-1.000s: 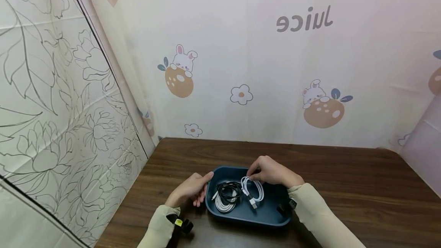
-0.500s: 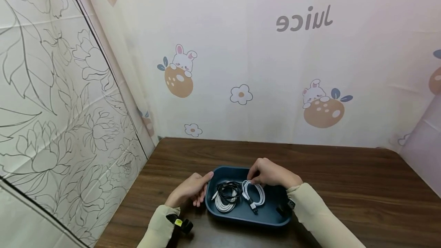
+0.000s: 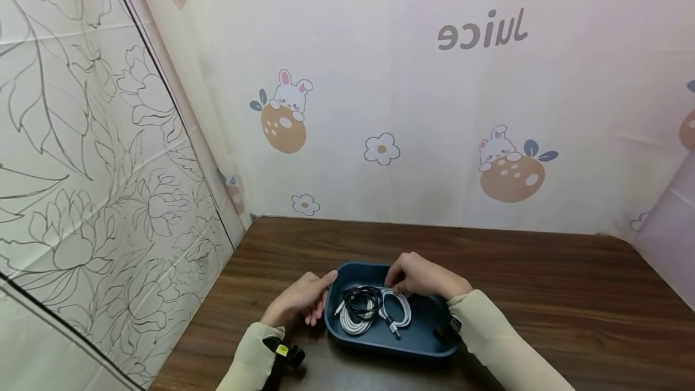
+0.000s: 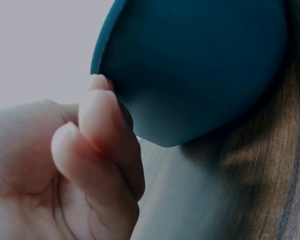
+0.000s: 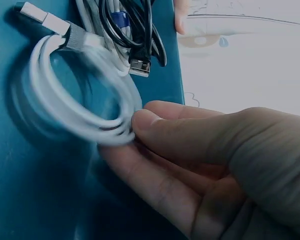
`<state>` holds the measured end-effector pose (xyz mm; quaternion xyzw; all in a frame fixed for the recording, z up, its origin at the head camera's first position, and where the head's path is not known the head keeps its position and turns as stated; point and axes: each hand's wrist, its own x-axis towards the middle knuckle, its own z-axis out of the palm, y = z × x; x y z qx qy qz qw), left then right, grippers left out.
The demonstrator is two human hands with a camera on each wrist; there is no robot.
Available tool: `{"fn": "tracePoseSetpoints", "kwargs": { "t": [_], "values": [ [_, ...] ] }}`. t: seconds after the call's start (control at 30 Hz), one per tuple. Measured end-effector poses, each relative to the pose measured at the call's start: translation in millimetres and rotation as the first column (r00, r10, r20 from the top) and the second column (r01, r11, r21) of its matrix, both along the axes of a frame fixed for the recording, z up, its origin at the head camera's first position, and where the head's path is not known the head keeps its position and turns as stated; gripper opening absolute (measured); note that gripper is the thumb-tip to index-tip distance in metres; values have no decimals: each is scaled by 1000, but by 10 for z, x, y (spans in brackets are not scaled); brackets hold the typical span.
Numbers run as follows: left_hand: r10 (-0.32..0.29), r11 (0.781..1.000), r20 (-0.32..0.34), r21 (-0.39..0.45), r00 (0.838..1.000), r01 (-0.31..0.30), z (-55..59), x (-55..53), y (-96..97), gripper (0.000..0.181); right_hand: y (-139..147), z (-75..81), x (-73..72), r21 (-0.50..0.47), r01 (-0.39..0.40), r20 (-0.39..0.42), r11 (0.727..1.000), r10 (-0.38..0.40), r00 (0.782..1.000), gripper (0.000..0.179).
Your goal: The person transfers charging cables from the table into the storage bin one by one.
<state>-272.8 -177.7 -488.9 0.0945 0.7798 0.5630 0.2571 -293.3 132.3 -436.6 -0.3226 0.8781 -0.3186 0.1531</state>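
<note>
A blue tray [image 3: 418, 347] with raised walls lies on the wooden table. My left hand [image 3: 302, 298] grips its left rim, thumb on top and fingers below; the left wrist view shows the fingers curled against the tray's outer wall [image 4: 200, 75]. My right hand [image 3: 420, 276] pinches a coiled white USB cable [image 5: 80, 117] between thumb and fingers, inside the tray. A dark tie wraps this coil near its plug. Left of it, a coiled black cable [image 3: 362, 302] lies over another white cable coil [image 3: 353, 324]; the black cable's metal USB plug shows in the right wrist view.
The tray stands near the front of the dark wooden table [image 3: 543, 294]. Behind the table hangs a patterned curtain [image 3: 380, 77], and another patterned sheet [image 3: 108, 168] runs along the left side. Dark wrist cameras are strapped to both sleeves.
My right hand has lowered the white cable coil and shifted it left, up against the black cable; the coil's plug has swung slightly. The left hand stays at the rim.
</note>
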Motion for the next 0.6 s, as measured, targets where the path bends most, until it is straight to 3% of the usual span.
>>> {"fn": "tracePoseSetpoints", "kwargs": {
  "t": [0.6],
  "values": [
    [-1, 1000, -11, -5, 1000, 1, -19, -7, -5, 71, -31, -86, -17, 50, -37, 23, 998, 36, 999, 25]
  ]
}}
